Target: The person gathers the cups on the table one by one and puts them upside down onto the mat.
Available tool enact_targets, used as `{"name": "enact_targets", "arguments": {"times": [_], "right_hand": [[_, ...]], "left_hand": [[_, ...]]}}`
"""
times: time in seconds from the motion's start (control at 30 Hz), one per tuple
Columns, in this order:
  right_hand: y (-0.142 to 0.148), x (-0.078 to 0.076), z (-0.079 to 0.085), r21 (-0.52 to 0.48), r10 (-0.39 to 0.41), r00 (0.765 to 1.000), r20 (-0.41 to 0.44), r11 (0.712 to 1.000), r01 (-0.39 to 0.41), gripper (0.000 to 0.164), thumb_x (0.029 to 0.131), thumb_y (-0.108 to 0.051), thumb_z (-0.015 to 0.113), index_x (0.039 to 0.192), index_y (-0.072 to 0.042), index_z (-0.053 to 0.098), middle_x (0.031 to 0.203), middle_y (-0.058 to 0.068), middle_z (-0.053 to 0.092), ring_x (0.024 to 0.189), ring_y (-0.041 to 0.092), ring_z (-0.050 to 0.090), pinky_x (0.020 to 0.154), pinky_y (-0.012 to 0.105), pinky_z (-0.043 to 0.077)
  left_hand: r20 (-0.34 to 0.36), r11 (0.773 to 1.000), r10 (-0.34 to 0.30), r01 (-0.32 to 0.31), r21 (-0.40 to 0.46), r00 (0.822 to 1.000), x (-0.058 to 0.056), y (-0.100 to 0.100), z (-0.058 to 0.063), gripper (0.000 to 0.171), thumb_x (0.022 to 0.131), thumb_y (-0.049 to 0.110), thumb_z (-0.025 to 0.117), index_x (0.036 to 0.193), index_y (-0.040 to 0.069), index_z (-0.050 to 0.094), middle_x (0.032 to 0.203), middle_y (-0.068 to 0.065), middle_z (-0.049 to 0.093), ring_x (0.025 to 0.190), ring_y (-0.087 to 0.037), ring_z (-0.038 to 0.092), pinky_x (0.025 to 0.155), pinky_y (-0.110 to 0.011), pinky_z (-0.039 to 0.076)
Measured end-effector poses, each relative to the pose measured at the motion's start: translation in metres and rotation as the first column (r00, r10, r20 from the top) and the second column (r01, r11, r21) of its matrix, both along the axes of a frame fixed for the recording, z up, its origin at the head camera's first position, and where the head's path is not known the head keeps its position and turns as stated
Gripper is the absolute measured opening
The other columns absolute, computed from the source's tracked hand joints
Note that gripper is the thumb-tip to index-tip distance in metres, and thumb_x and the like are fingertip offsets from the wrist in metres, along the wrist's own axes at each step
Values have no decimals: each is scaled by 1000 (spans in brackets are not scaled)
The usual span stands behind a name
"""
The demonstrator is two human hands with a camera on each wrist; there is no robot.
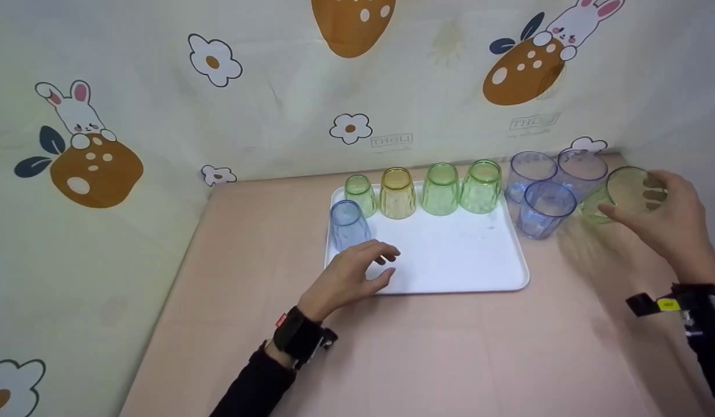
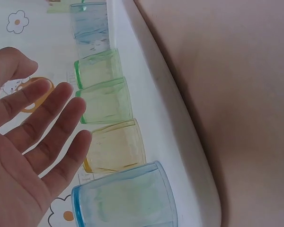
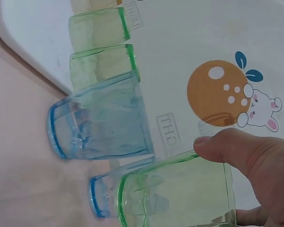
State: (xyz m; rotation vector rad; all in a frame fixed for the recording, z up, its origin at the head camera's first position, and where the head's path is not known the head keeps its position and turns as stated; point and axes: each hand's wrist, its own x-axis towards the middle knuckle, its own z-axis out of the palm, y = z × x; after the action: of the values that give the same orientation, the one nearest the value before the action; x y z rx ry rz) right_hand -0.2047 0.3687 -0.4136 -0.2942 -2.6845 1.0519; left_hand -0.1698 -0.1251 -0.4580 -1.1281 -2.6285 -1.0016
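My right hand (image 1: 679, 223) grips a clear green glass (image 3: 180, 189), thumb on one side and fingers on the other, at the table's right side. Its wide mouth faces up in the head view. Just left of it stand three clear blue glasses (image 1: 547, 208), wide mouths up. My left hand (image 1: 354, 275) hovers over the front left of the white tray (image 1: 450, 260), fingers loosely bent and holding nothing. A blue glass (image 2: 125, 201) stands narrow end up on the tray beside that hand. Behind it, a row holds a small green glass (image 1: 360, 196), a yellow glass (image 1: 398, 194) and two green glasses (image 1: 441, 190).
The tray lies on a pinkish tabletop (image 1: 415, 353). A pale curtain (image 1: 265, 104) with rabbits, flowers and orange fruit prints rises close behind the back row of glasses. The tray's right edge runs beside the blue glasses.
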Motion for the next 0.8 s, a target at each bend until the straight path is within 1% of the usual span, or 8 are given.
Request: {"name": "enact_targets", "arguments": {"times": [0.13,0.27,0.37,0.5,0.57,0.67,0.8], "right_hand": [[-1,6,9,0,-24,999,-49,1000,24,97,91,-41,75,158,3,20,154,32,31,135,52,36,104,65,37],[-6,10,17,-28,-43,995,-92,999,40,93,91,-37,76,159,-2,24,155,27,33,137,48,37,108,57,37],[-11,12,20,-62,-39,994,-106,998,32,91,92,-37,75,160,-5,24,156,23,34,137,46,38,110,51,38],[-15,14,23,-130,-23,992,-122,992,7,89,92,-36,75,161,-10,26,156,20,36,137,41,41,109,44,41],[-16,14,24,-177,-13,991,-133,984,-11,86,93,-33,75,161,-13,27,157,18,36,138,35,41,108,39,42],[-18,13,24,-250,9,988,-156,967,-49,83,94,-27,75,161,-15,27,157,15,35,139,26,40,105,27,43],[-26,10,25,-347,40,982,-184,932,-104,82,94,-17,75,160,-13,28,156,14,35,139,22,39,95,15,45]], "left_hand": [[38,1000,-4,4,12,999,0,0,0,23,99,17,66,121,10,66,112,1,68,98,-20,67,84,-37,56],[70,1000,6,-7,19,998,-1,0,1,25,99,17,66,123,11,65,114,-1,68,100,-22,68,86,-38,56],[82,1000,12,-15,28,997,-2,0,1,25,99,17,66,123,11,66,114,-4,69,100,-22,68,87,-38,56],[82,999,2,-7,51,997,-4,0,1,24,99,16,67,122,10,66,114,-6,69,99,-22,68,87,-39,56],[78,998,-6,1,61,997,-5,1,0,24,98,15,67,122,9,66,113,-6,69,98,-20,68,87,-39,56],[76,997,-16,10,78,997,-7,2,0,24,98,14,67,120,8,66,111,-6,69,97,-18,68,85,-40,56],[78,994,-22,14,104,997,-8,2,0,22,97,12,67,119,7,67,110,-7,70,95,-16,68,83,-41,57]]}}
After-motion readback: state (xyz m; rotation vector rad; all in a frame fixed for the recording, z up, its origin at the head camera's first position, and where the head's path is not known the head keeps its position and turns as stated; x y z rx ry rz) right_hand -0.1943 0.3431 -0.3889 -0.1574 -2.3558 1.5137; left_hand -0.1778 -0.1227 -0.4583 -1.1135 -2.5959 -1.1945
